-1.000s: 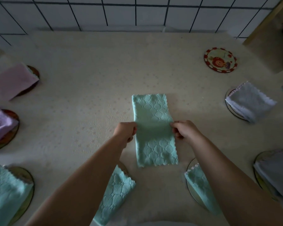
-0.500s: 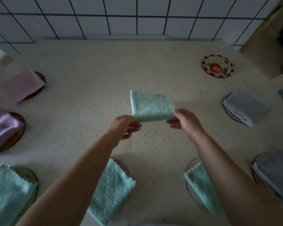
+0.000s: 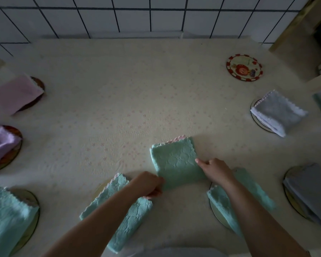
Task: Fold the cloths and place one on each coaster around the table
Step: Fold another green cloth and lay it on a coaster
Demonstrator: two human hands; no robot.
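Hands hold the folded green cloth (image 3: pixel 176 165) flat on the table (image 3: pixel 119 108); left hand (image 3: pixel 148 185) pinches its near corner, right hand (image 3: pixel 214 170) its side edge, probably to carry it to the bare coaster (image 3: pixel 244 67).

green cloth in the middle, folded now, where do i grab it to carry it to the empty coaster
Pinch the folded green cloth at its near folded edge, from your own side. The scalloped loose edges lie on the far side, so this keeps the layers together on the way to the bare coaster.
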